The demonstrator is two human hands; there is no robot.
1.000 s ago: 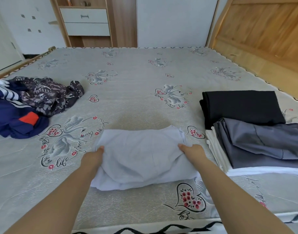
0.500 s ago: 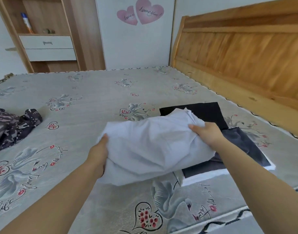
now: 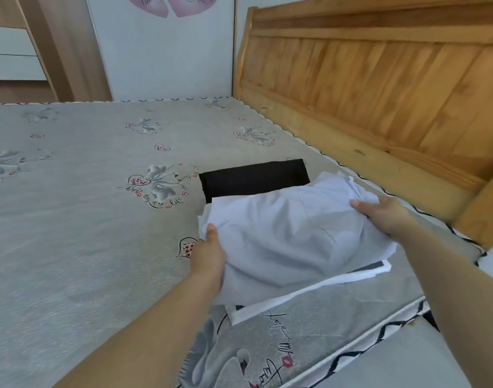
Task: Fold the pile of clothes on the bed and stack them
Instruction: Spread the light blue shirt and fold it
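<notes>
Carried rightward from mid-bed, the white garment now sits over the stack, left hand and right hand gripping its ends.

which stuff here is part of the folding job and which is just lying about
Part of the job:
- pale folded garment, gripped by left hand and right hand
- black folded garment
- white folded garment under the pale one
- bed

Just there:
- wooden headboard
- drawers
- heart wall stickers
</notes>
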